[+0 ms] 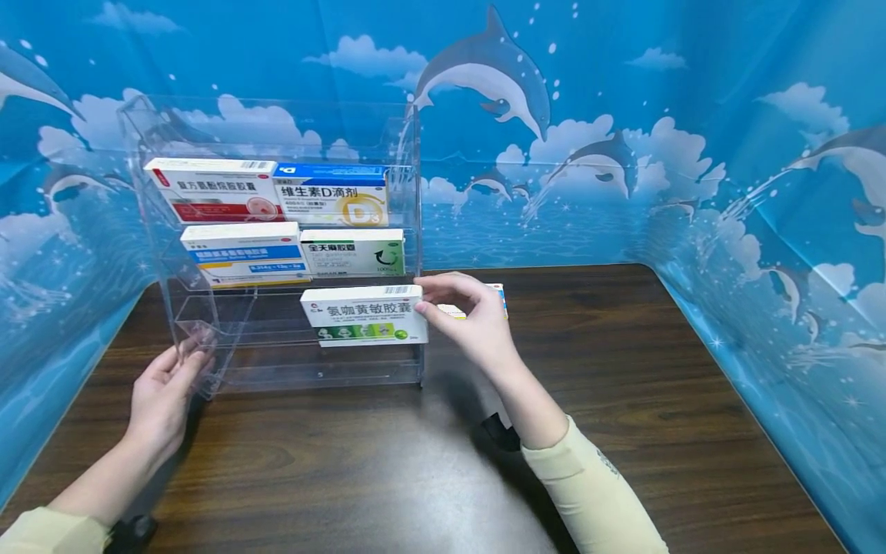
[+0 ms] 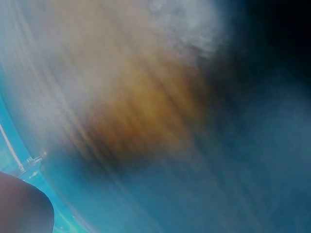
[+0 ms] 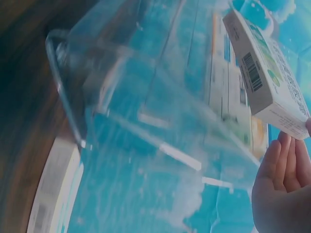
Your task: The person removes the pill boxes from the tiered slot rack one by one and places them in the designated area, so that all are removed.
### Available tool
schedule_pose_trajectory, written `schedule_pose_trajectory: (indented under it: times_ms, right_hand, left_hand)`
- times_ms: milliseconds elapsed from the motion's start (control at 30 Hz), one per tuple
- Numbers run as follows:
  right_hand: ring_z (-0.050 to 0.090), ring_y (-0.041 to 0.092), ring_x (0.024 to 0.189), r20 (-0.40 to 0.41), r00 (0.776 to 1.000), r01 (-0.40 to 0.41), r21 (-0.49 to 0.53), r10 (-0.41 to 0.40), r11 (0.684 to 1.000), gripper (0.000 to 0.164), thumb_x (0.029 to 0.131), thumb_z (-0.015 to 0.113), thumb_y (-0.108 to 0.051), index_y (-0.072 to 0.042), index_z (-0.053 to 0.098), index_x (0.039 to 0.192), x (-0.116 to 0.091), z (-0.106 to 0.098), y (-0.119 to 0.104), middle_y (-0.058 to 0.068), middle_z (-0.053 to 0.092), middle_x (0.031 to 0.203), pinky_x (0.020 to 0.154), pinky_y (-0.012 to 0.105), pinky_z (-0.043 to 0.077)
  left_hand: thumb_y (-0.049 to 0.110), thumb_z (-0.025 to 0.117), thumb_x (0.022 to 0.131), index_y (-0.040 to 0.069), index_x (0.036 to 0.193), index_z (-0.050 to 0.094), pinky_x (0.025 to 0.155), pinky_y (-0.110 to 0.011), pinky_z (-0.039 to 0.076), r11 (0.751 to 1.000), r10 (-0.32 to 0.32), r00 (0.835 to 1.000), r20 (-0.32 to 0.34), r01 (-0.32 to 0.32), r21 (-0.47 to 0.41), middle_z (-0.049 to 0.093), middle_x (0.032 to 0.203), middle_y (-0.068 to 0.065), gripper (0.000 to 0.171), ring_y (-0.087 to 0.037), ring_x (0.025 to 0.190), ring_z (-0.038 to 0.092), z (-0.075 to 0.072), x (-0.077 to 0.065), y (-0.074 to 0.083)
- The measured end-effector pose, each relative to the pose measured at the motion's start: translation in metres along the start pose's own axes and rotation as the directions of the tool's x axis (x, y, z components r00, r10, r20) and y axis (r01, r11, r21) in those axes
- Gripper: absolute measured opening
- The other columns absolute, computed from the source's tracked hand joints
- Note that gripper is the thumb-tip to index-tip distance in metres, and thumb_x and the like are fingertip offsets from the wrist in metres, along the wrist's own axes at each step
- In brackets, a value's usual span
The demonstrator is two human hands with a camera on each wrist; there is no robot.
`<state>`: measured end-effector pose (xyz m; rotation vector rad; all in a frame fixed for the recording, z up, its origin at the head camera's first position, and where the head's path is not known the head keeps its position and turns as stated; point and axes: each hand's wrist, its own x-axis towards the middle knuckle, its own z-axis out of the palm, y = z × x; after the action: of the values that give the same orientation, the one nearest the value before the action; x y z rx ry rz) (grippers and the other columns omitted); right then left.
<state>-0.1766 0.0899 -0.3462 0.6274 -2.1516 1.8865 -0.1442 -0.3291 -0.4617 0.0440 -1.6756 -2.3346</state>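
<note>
My right hand (image 1: 471,312) pinches the right end of a white medicine box (image 1: 367,315) with a green strip and Chinese lettering. The box stands tilted in front of the lowest tier of a clear plastic display rack (image 1: 311,375). In the right wrist view, thumb and fingers are at the end of this box (image 3: 267,73), beside its barcode face. My left hand (image 1: 162,388) grips the rack's lower left side. Only a dark fingertip (image 2: 24,206) and a blurred surface show in the left wrist view.
On the top tier are a red-and-white box (image 1: 214,188) and a blue-topped vitamin D box (image 1: 332,196). The middle tier holds a blue-and-white box (image 1: 245,254) and a green-and-white one (image 1: 353,254). Another box (image 3: 56,189) lies on the dark wooden table (image 1: 588,369), partly behind my right hand.
</note>
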Motion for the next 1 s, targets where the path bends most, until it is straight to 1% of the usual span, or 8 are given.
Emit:
schedule_pose_trajectory:
  times_ms: [100,200,400,467,633,733,833,1000]
  right_hand:
    - [0.074,0.007,0.094,-0.012,1.0,-0.004,-0.016,0.004,1.0,0.028,0.092,0.078,0.002,0.002,0.076,0.121,-0.001,-0.018,0.001,0.021,0.077,0.115,0.089,0.025,0.065]
    - [0.073,0.006,0.094,-0.019,0.999,-0.027,-0.039,0.026,0.999,0.029,0.093,0.078,0.001,0.002,0.076,0.122,-0.005,-0.035,0.004,0.017,0.078,0.112,0.086,0.024,0.065]
    - [0.072,0.006,0.094,-0.056,0.991,-0.12,-0.05,0.117,0.991,0.03,0.095,0.077,-0.001,0.003,0.074,0.125,-0.013,-0.068,0.009,-0.008,0.078,0.103,0.08,0.019,0.062]
    - [0.072,0.006,0.095,-0.073,0.985,-0.156,-0.036,0.153,0.987,0.032,0.096,0.077,-0.003,0.004,0.073,0.127,-0.015,-0.078,0.011,-0.013,0.077,0.102,0.078,0.017,0.061]
    - [0.071,0.007,0.098,-0.103,0.97,-0.22,0.021,0.221,0.975,0.034,0.097,0.076,-0.003,0.005,0.071,0.129,-0.021,-0.1,0.018,-0.013,0.077,0.104,0.081,0.016,0.062]
    - [0.07,0.006,0.097,-0.119,0.959,-0.25,0.068,0.257,0.966,0.031,0.097,0.075,-0.002,0.004,0.072,0.128,-0.025,-0.111,0.023,-0.013,0.078,0.104,0.084,0.016,0.063]
    - [0.069,0.006,0.097,-0.138,0.945,-0.282,0.113,0.296,0.953,0.026,0.099,0.073,-0.002,-0.001,0.076,0.124,-0.029,-0.122,0.029,-0.013,0.078,0.105,0.087,0.017,0.062]
    - [0.068,0.006,0.098,-0.163,0.921,-0.332,0.142,0.353,0.932,0.022,0.1,0.072,-0.005,-0.008,0.078,0.121,-0.034,-0.14,0.038,-0.012,0.078,0.107,0.09,0.017,0.06]
  left_hand:
    - [-0.005,0.056,0.107,0.019,0.121,0.075,0.09,-0.009,0.06,1.0,0.004,1.0,0.004,-0.004,0.002,0.078,0.118,0.016,0.033,0.005,0.105,0.075,-0.001,0.0,0.001]
    - [-0.005,0.056,0.107,0.02,0.12,0.075,0.089,-0.009,0.06,1.0,-0.007,1.0,-0.002,0.007,-0.001,0.079,0.117,0.016,0.034,0.006,0.105,0.075,-0.001,0.0,0.001]
    - [-0.005,0.056,0.107,0.02,0.12,0.075,0.089,-0.009,0.06,1.0,-0.014,1.0,-0.005,0.014,-0.017,0.079,0.117,0.015,0.034,0.005,0.106,0.075,0.001,0.001,0.001]
    - [-0.005,0.057,0.107,0.019,0.12,0.075,0.088,-0.009,0.06,1.0,-0.015,1.0,-0.008,0.014,-0.018,0.079,0.117,0.015,0.033,0.005,0.106,0.075,0.001,0.001,0.001]
    - [-0.004,0.058,0.107,0.02,0.119,0.076,0.088,-0.009,0.06,1.0,-0.022,1.0,-0.018,0.022,-0.011,0.079,0.116,0.016,0.032,0.006,0.105,0.075,0.002,0.002,0.002]
    - [-0.004,0.058,0.107,0.021,0.119,0.076,0.088,-0.009,0.06,1.0,-0.024,1.0,-0.016,0.024,-0.01,0.08,0.115,0.016,0.033,0.006,0.105,0.075,0.002,0.002,0.002]
    - [-0.004,0.057,0.107,0.021,0.12,0.076,0.089,-0.009,0.06,1.0,-0.024,1.0,-0.009,0.024,-0.01,0.079,0.116,0.016,0.033,0.006,0.105,0.075,0.002,0.001,0.003]
    - [-0.004,0.056,0.107,0.02,0.121,0.075,0.089,-0.009,0.06,1.0,-0.019,1.0,0.001,0.019,-0.004,0.079,0.117,0.016,0.033,0.005,0.105,0.075,0.001,0.001,0.003]
